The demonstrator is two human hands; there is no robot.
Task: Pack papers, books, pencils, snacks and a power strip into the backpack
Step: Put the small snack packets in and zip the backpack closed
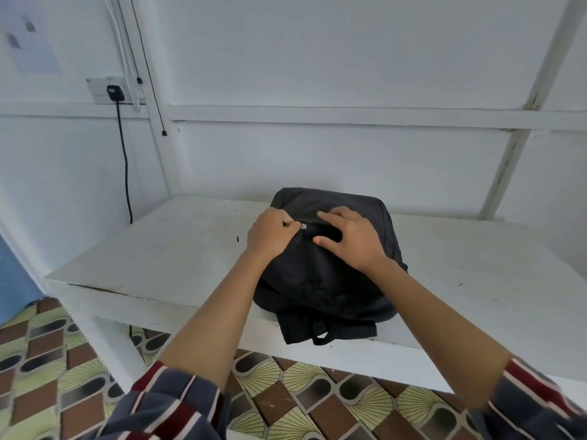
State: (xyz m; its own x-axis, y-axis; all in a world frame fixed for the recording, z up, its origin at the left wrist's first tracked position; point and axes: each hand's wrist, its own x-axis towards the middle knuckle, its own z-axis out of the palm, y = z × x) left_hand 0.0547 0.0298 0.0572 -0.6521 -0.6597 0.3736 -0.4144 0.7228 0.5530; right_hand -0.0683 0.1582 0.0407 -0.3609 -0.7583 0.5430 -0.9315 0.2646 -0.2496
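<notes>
A black backpack (324, 281) lies flat on the white table (165, 255), its straps hanging over the front edge. My left hand (270, 235) pinches the small metal zipper pull (303, 226) on the bag's upper part. My right hand (349, 238) rests on the fabric just right of the pull, fingers spread and pressing the bag down. No papers, books, pencils, snacks or power strip are in view.
A white wall socket (106, 90) with a black plug and cable (125, 166) sits on the wall at the back left. White cables hang beside it. The table stands against white panelled walls over a patterned floor (286, 404).
</notes>
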